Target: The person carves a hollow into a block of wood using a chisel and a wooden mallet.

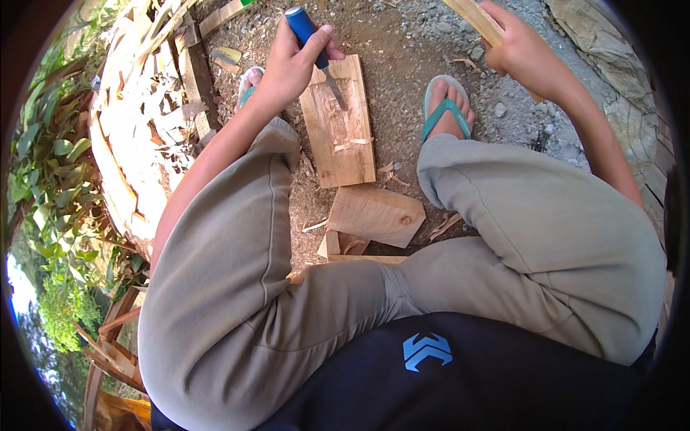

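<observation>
My left hand (293,61) is closed round the blue handle of a chisel (307,36). The chisel's metal blade slants down, its tip at the rough hollow cut in a wooden board (316,129). The board lies on the ground between my feet, with curled shavings at the lower end of its hollow. Raised at the upper right, my right hand (523,54) grips a wooden stick (476,20), well apart from the board. The stick's far end runs out of the picture.
A wooden block (377,215) lies nearer me, below the board, beside smaller offcuts. My sandalled feet (447,109) flank the board. Scrap wood (192,72) is heaped on the left, leafy plants (65,151) beyond it. Grey rubble (525,108) and a crumpled sheet (604,50) lie on the right.
</observation>
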Motion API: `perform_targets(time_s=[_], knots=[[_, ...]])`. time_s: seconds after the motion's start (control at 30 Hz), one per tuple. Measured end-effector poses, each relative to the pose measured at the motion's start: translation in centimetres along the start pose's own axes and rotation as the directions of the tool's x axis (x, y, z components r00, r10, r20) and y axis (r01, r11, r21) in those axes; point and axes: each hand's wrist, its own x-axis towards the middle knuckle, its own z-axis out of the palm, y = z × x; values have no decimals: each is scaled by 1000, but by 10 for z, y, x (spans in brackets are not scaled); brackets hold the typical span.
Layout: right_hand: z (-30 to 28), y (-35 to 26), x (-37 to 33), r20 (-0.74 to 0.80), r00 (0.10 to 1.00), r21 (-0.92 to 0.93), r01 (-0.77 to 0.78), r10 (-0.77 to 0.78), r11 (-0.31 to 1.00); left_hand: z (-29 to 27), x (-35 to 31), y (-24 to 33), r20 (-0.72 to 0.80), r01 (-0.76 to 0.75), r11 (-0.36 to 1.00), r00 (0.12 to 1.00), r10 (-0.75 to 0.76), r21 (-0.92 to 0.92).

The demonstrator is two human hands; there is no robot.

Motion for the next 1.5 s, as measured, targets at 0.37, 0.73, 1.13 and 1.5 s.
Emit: perform_targets(time_s=[0.37,0.73,1.13,1.5], knots=[[-14,-26,-10,-12,987,-140,155,-158,978,24,-5,-10,-45,-184,983,982,185,23],[-24,-21,-20,-84,980,-183,162,-179,970,30,-5,4,-97,-165,974,979,181,156],[-5,10,-17,-110,986,-94,113,-123,989,30,0,9,-131,83,939,991,-41,333],[21,19,-7,36,995,-217,96,-90,971,17,21,-27,-5,1,946,1000,0,326]])
